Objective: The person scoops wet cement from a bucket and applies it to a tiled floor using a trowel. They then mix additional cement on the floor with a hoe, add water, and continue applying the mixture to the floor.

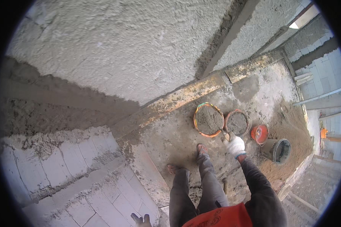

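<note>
My right hand (pixel 235 146), in a white knitted glove, is closed on a trowel (pixel 226 134), of which only a little metal shows past the fingers. It is just in front of two round buckets of wet grey mortar. One is the bucket with the orange and green rim (pixel 195 122); the other bucket (pixel 248 124) has a duller reddish rim and stands against its right side. At the lower edge my left hand (pixel 141 221) shows only in part, gloved with dark fingertips. Its fingers are spread, with nothing seen in them.
Right of the mortar buckets are a small red bucket (pixel 260 134) and a tilted dark bucket (pixel 271 150), beside a heap of sand (pixel 297 126). A mortar-splashed board (pixel 185 97) runs along the rough plastered wall (pixel 113 49). Bare pale blocks (pixel 75 155) show at left.
</note>
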Available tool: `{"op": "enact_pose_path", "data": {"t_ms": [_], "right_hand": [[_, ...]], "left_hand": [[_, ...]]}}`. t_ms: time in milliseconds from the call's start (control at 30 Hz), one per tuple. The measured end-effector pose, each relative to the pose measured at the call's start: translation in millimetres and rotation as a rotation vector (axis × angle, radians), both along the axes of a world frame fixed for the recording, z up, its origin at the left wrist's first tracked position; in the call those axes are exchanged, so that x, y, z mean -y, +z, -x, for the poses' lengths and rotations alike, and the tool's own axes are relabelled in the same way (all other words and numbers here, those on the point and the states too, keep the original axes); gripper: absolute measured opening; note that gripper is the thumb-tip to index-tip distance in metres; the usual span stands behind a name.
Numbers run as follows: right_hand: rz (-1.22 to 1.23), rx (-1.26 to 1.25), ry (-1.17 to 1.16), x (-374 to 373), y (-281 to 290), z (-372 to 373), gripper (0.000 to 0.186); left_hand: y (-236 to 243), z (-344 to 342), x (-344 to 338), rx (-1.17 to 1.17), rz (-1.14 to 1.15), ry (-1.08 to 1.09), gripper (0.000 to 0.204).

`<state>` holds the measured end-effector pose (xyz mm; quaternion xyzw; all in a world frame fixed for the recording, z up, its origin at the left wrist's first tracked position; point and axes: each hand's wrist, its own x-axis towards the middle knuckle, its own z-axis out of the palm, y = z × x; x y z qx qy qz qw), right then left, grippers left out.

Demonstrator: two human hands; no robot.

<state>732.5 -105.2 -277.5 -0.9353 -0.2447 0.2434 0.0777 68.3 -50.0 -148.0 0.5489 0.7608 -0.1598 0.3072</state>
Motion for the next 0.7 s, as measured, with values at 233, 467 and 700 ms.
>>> {"op": "enact_pose_path", "data": {"t_ms": [233, 467, 700], "right_hand": [[-0.439, 0.384, 0.509, -184.9, 280.2, 76.4, 0.039], [-0.962, 0.520, 1.146, -342.8, 646.4, 298.2, 0.042], [-1.517, 0.375, 1.939, -416.0, 905.2, 503.6, 0.051]], "left_hand": [[179.6, 31.2, -119.2, -0.371, -0.450, 0.021, 0.109], [259.1, 132.7, -242.8, -0.551, -0.968, 0.252, 0.106], [212.6, 173.2, -333.2, -0.528, -1.011, 0.393, 0.103]]}}
